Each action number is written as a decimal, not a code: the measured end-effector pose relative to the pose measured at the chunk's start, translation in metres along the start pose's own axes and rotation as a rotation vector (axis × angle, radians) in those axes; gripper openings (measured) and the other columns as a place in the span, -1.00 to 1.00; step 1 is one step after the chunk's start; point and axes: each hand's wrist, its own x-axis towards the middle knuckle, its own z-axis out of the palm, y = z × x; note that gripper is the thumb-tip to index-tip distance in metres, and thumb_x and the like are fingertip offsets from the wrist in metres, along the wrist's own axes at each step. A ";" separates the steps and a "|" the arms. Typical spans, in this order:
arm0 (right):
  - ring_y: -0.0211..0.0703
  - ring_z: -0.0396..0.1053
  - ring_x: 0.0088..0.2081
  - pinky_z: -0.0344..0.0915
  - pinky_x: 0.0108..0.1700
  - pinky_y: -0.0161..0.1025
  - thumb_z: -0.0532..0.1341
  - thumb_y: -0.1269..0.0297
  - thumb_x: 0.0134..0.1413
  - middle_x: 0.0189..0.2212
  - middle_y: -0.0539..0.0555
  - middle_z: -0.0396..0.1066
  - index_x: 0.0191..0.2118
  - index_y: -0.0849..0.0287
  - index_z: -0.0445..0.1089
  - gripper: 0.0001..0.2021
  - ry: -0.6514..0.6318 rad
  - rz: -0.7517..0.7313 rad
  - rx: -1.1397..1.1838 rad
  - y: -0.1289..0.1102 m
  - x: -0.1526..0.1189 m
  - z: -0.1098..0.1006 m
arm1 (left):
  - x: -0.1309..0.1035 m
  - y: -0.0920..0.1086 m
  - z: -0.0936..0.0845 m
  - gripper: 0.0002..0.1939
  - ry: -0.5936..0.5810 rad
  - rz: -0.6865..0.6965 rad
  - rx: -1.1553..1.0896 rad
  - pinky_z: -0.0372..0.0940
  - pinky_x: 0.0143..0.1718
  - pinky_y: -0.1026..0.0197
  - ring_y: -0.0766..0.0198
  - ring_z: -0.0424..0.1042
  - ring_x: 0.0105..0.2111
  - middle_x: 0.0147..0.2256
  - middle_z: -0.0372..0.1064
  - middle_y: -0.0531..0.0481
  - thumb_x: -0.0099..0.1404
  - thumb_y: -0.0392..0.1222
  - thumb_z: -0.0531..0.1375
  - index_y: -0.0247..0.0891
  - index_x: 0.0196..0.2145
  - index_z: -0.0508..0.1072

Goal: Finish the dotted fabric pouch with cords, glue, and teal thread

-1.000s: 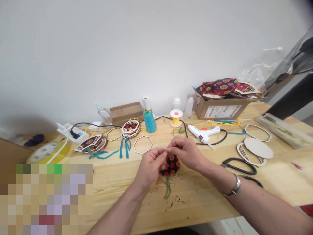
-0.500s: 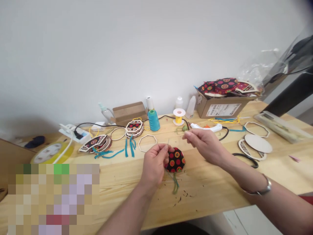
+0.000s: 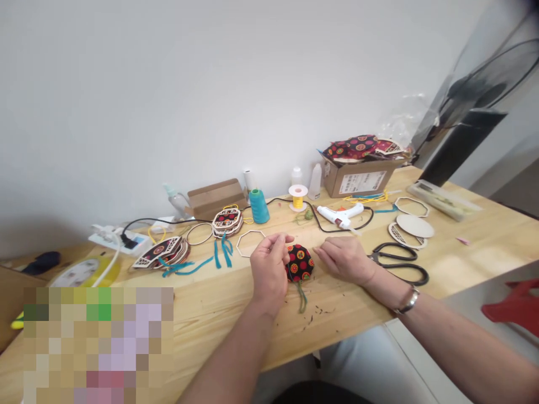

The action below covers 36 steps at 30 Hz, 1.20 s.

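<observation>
My left hand [image 3: 272,266] pinches the left edge of a black octagonal fabric piece [image 3: 300,262] with red and yellow round patterns. Green cord [image 3: 302,297] hangs from the lower edge of that piece. Just to its right is my right hand [image 3: 343,259], closed, its thumb and forefinger together and pointing at the fabric; whatever they hold is too small to make out. Black-handled scissors [image 3: 400,262] lie beside the right wrist.
Behind the hands stand a teal thread cone [image 3: 259,206], a yellow spool [image 3: 298,198] and a white glue gun [image 3: 340,215]. A carton [image 3: 357,177] of patterned pieces is at the back right. Wooden frames [image 3: 415,226] lie right, a power strip [image 3: 120,240] left.
My right hand has come down and nearer to the fabric piece, and more of the scissors and glue gun shows. The camera view has shifted to the right.
</observation>
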 end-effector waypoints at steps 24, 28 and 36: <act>-0.14 0.17 -0.25 0.14 -0.20 -0.21 0.21 0.39 0.03 -0.35 0.09 0.37 -0.36 0.19 0.46 -0.93 -0.485 -0.009 0.418 0.004 0.056 0.027 | 0.021 0.000 -0.018 -0.79 0.137 -0.074 -0.081 -0.07 -0.71 0.47 0.58 0.00 -0.69 -0.58 0.23 0.11 -0.04 -0.22 0.31 -0.38 -0.54 0.35; -0.13 0.15 -0.27 0.12 -0.23 -0.21 0.18 0.36 0.07 -0.38 0.09 0.35 -0.41 0.21 0.42 -0.90 -0.465 -0.062 0.392 0.000 0.051 0.034 | 0.022 -0.001 -0.017 -0.77 0.138 -0.070 -0.068 -0.07 -0.71 0.47 0.58 0.00 -0.69 -0.58 0.24 0.11 -0.07 -0.21 0.33 -0.38 -0.55 0.36; -0.18 0.19 -0.27 0.15 -0.19 -0.23 0.10 0.50 0.07 -0.42 0.07 0.35 -0.46 0.22 0.35 -0.85 -0.334 0.155 0.658 -0.002 0.049 0.033 | 0.022 -0.001 -0.015 -0.75 0.139 -0.065 -0.045 -0.04 -0.71 0.47 0.58 0.02 -0.69 -0.60 0.27 0.09 -0.10 -0.19 0.36 -0.38 -0.55 0.38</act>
